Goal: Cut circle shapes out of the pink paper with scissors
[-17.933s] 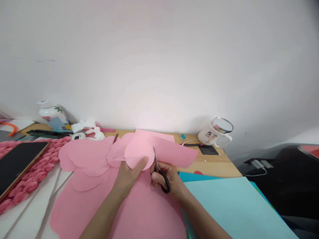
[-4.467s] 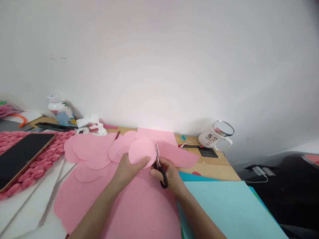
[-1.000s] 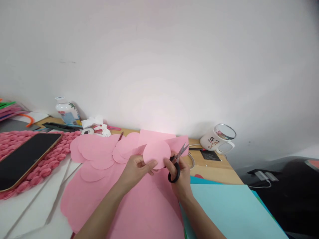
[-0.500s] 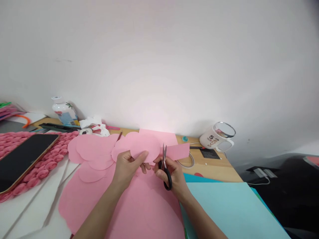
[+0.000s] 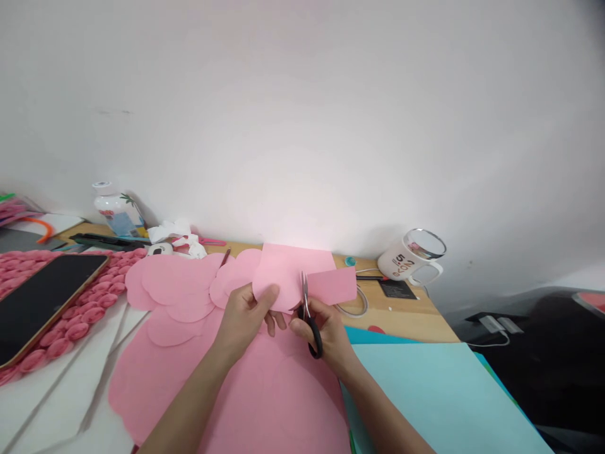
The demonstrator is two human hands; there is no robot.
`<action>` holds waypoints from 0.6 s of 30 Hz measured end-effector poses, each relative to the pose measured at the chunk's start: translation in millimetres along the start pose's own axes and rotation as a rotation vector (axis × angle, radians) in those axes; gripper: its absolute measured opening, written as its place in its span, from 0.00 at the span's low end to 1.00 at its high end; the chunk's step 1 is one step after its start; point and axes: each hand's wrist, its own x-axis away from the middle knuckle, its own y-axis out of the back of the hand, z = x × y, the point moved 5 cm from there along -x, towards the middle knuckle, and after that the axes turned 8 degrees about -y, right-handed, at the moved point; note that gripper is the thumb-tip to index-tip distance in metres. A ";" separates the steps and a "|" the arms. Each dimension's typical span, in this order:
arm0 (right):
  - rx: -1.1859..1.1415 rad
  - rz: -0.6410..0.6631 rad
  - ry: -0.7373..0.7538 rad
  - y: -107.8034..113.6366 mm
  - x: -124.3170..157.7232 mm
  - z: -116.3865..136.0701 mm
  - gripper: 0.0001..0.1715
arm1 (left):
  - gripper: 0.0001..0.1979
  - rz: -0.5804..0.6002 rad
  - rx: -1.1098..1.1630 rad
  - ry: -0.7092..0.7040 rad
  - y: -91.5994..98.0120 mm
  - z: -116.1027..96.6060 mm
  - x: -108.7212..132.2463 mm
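This looked like a personal craft corner, though whether in a home or an office could not be told. A pale wooden desk point(image 5: 425, 318) stood against a plain whitish wall point(image 5: 302, 126), and a white printed mug point(image 5: 393, 260) gave it a lived-in look. Left of the mug, overlapping pink paper shapes point(image 5: 174, 277) and black-handled scissors point(image 5: 306, 306) spoke of handiwork; nearer than the mug lay large light-blue sheets point(image 5: 435, 391). Well to the mug's left were everyday belongings: a phone point(image 5: 57, 296), a white bottle point(image 5: 120, 214) and crumpled tissue point(image 5: 169, 229). Off the desk, right of the mug, showed a white cable point(image 5: 491, 345).
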 end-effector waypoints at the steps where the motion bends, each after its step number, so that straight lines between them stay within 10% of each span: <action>1: -0.009 0.007 -0.001 -0.2 0.0 -1.1 0.15 | 0.12 -0.007 0.008 -0.001 0.0 -0.1 -0.1; 18: 0.037 0.024 -0.022 2.1 -0.1 1.1 0.16 | 0.13 -0.141 -0.041 -0.008 3.7 -3.4 2.7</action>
